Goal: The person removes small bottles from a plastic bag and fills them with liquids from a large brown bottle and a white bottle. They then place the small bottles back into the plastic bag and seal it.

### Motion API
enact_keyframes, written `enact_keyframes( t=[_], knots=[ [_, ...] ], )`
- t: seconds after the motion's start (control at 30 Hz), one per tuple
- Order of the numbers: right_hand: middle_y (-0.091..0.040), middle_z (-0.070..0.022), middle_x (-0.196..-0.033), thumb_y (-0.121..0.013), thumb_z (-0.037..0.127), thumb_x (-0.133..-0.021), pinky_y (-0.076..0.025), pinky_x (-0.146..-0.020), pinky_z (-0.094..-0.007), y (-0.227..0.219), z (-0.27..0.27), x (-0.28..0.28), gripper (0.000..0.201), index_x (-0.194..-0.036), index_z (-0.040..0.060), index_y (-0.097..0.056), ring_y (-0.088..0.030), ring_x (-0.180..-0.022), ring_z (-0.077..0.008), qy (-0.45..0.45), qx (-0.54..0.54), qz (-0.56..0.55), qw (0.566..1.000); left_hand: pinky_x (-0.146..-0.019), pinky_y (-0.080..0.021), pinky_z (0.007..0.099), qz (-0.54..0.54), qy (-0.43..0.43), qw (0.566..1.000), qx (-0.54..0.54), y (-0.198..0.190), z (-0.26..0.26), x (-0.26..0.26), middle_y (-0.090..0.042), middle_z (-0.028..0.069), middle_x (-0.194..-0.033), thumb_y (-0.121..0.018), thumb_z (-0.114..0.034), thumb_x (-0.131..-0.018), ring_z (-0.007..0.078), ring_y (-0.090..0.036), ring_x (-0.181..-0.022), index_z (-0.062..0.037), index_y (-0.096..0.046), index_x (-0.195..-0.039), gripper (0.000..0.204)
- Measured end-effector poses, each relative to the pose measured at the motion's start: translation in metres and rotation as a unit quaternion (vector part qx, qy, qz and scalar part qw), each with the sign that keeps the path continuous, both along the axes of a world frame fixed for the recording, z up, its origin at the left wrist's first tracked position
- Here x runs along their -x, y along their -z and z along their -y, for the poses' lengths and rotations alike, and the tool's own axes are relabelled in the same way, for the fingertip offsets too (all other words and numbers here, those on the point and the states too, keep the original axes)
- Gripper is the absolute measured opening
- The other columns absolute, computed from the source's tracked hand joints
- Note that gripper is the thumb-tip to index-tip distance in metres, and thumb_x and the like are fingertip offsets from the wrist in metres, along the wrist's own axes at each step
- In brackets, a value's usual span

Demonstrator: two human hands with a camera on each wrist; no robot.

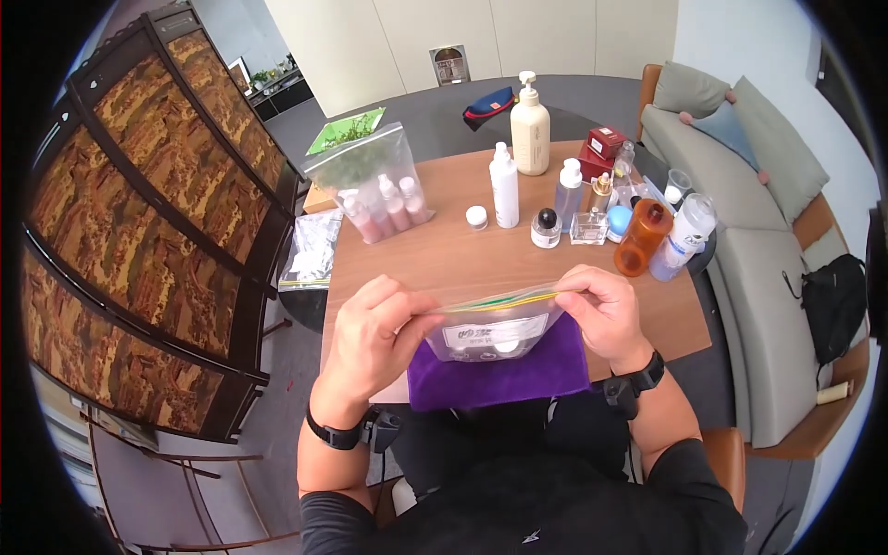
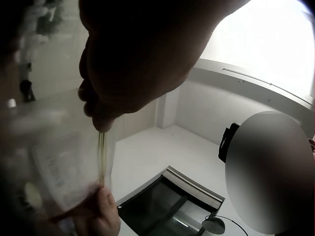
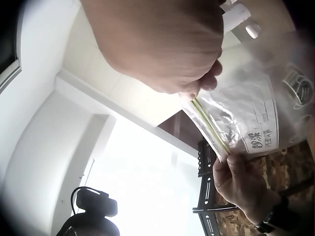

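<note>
A clear zip-lock bag with a yellow-green zip strip and a white printed label is stretched between both hands in the head view. My left hand pinches one top corner between thumb and fingers. At the opposite corner, my right hand pinches the zip edge the same way. The bag hangs over a folded purple cloth at the table's near edge. In the right wrist view the zip strip runs taut from hand to hand, and the label faces that camera.
Behind the bag, a brown table bears a white spray bottle, a cream pump bottle, a perfume bottle and an orange bottle. A filled clear bag stands at left. Sofa at right, folding screen at left.
</note>
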State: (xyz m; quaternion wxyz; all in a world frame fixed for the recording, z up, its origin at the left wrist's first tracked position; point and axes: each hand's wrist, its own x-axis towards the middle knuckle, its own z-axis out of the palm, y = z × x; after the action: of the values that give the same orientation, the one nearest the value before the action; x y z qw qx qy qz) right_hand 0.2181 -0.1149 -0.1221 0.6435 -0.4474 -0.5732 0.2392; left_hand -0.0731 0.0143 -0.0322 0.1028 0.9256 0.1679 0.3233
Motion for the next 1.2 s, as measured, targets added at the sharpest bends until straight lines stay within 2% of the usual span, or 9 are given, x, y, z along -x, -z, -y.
enact_keyframes(
  t=[0.03,0.07,0.27,0.33,0.43,0.53,0.77,1.0,1.2],
  knots=[
    [-0.077,-0.0123,-0.099,-0.075,0.003,-0.1,-0.058,-0.074,-0.0302,-0.007,0.0,-0.001,0.009,-0.106,-0.0046,-0.076,-0.073,-0.088,-0.0175,-0.002,-0.002,0.002,1.0,-0.062,-0.05,0.0328,0.018,-0.006,1.0,0.01,-0.005,0.004,-0.004,-0.069,0.0078,-0.08,-0.09,-0.002,-0.081,0.0237,-0.064,-0.071,-0.0038,-0.075,-0.089,0.017],
    [-0.076,-0.0115,-0.094,-0.076,0.002,-0.098,-0.057,-0.07,-0.0297,-0.013,0.0,-0.001,0.008,-0.103,-0.0041,-0.077,-0.073,-0.083,-0.0178,0.014,-0.012,0.051,0.999,-0.062,-0.05,0.0328,0.02,-0.008,1.0,0.008,-0.004,0.004,-0.004,-0.069,0.0078,-0.08,-0.09,-0.002,-0.081,0.0237,-0.064,-0.071,-0.0038,-0.075,-0.089,0.017],
    [-0.076,-0.0112,-0.089,-0.079,0.0,-0.094,-0.054,-0.065,-0.0294,-0.023,0.002,0.002,0.006,-0.099,-0.0031,-0.077,-0.07,-0.075,-0.0183,0.046,-0.022,0.11,0.993,-0.072,-0.053,0.0385,-0.017,-0.059,0.998,0.022,-0.016,0.013,-0.003,-0.069,0.0104,-0.095,-0.091,-0.004,-0.08,0.0293,-0.066,-0.083,-0.0031,-0.075,-0.103,0.027],
    [-0.075,-0.0114,-0.089,-0.079,-0.001,-0.093,-0.053,-0.064,-0.0298,-0.023,0.003,0.002,0.006,-0.098,-0.003,-0.077,-0.069,-0.073,-0.0182,0.049,-0.024,0.114,0.992,-0.084,-0.053,0.0433,0.019,-0.04,0.998,-0.037,-0.03,0.023,-0.016,-0.068,0.0102,-0.104,-0.091,-0.006,-0.078,0.0318,-0.065,-0.096,-0.0046,-0.074,-0.11,0.036],
    [-0.074,-0.0116,-0.087,-0.079,-0.001,-0.093,-0.05,-0.063,-0.0309,-0.026,0.003,0.004,0.006,-0.098,-0.0026,-0.077,-0.065,-0.07,-0.0186,0.05,-0.034,0.126,0.99,-0.088,-0.051,0.047,-0.002,-0.014,0.995,-0.101,-0.035,0.037,-0.043,-0.068,0.0074,-0.105,-0.091,-0.01,-0.079,0.0314,-0.064,-0.1,-0.0069,-0.075,-0.114,0.039],
    [-0.073,-0.0113,-0.086,-0.078,-0.003,-0.093,-0.05,-0.063,-0.0314,-0.028,0.002,0.005,0.006,-0.098,-0.0026,-0.076,-0.064,-0.069,-0.0191,0.051,-0.043,0.128,0.99,-0.086,-0.05,0.0496,-0.083,-0.021,0.991,-0.099,-0.026,0.044,-0.072,-0.067,0.0046,-0.102,-0.09,-0.015,-0.081,0.0298,-0.063,-0.098,-0.0088,-0.075,-0.113,0.036],
    [-0.071,-0.0117,-0.086,-0.076,-0.005,-0.091,-0.05,-0.063,-0.0331,-0.029,0.003,0.005,0.006,-0.096,-0.0021,-0.074,-0.065,-0.071,-0.0214,0.072,-0.049,0.137,0.987,-0.077,-0.054,0.042,-0.084,0.032,0.99,-0.108,-0.014,0.028,-0.098,-0.065,0.0069,-0.086,-0.086,-0.015,-0.085,0.03,-0.062,-0.086,-0.0071,-0.076,-0.094,0.016],
    [-0.069,-0.0116,-0.083,-0.075,-0.005,-0.091,-0.049,-0.063,-0.0345,-0.031,0.003,0.006,0.006,-0.094,-0.0013,-0.073,-0.064,-0.071,-0.0236,0.07,-0.041,0.145,0.986,-0.078,-0.055,0.0425,-0.104,0.045,0.99,-0.083,-0.014,0.026,-0.1,-0.064,0.0067,-0.088,-0.085,-0.014,-0.085,0.0299,-0.062,-0.09,-0.0067,-0.074,-0.092,0.015],
    [-0.068,-0.011,-0.083,-0.074,-0.003,-0.092,-0.047,-0.062,-0.0335,-0.033,0.003,0.003,0.003,-0.095,-0.0007,-0.074,-0.062,-0.07,-0.0218,0.069,0.004,0.14,0.988,-0.078,-0.055,0.0426,-0.1,0.04,0.984,-0.141,-0.01,0.026,-0.1,-0.064,0.0068,-0.09,-0.084,-0.014,-0.085,0.0291,-0.062,-0.091,-0.0071,-0.073,-0.093,0.015]
  ],
)
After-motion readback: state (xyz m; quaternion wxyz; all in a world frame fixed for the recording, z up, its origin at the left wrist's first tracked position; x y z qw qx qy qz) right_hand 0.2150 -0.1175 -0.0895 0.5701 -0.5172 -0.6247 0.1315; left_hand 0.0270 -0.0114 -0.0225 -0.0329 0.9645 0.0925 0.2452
